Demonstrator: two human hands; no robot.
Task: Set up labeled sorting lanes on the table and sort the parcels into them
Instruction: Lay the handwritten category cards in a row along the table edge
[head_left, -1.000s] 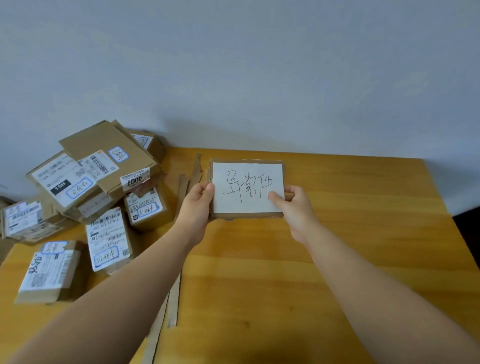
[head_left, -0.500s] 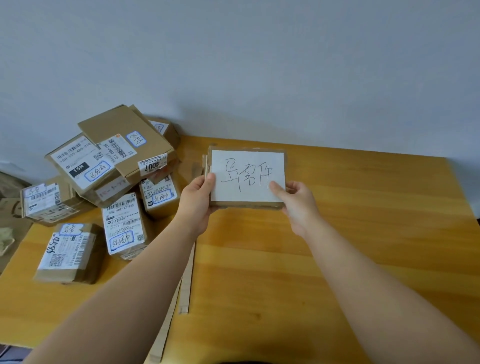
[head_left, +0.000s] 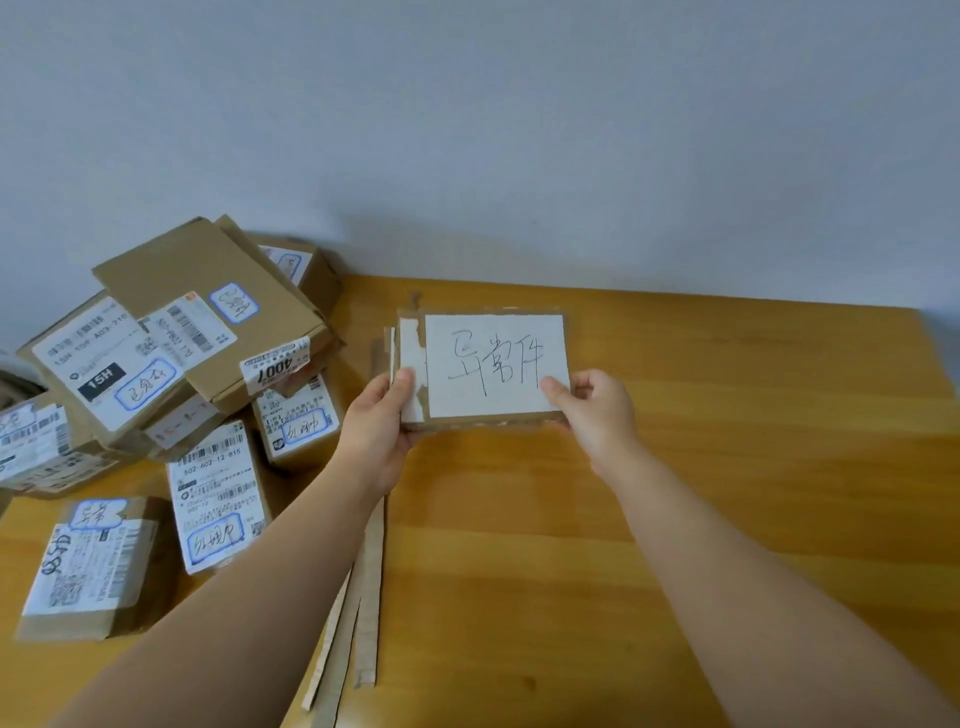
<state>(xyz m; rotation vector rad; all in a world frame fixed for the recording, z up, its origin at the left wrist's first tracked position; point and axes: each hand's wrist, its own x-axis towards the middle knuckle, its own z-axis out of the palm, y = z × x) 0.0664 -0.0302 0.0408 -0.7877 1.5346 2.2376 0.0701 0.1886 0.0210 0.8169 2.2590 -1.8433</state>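
I hold a small stack of cardboard label cards above the wooden table (head_left: 727, 467). The front card (head_left: 493, 364) carries white paper with black handwriting. My right hand (head_left: 597, 410) pinches its lower right corner. My left hand (head_left: 382, 421) grips the stack's left edge, thumb on a second card (head_left: 410, 364) that shows white paper behind the front one, shifted left. A pile of brown parcels (head_left: 171, 364) with white shipping labels lies at the left of the table.
Several long cardboard strips (head_left: 363, 597) lie on the table under my left forearm, running toward the near edge. A pale wall (head_left: 519, 130) stands right behind the table. The table's right edge is at the far right.
The front card has slid to the right, uncovering the card behind it at the left. The view has shifted slightly, and the hands stay at mid table.
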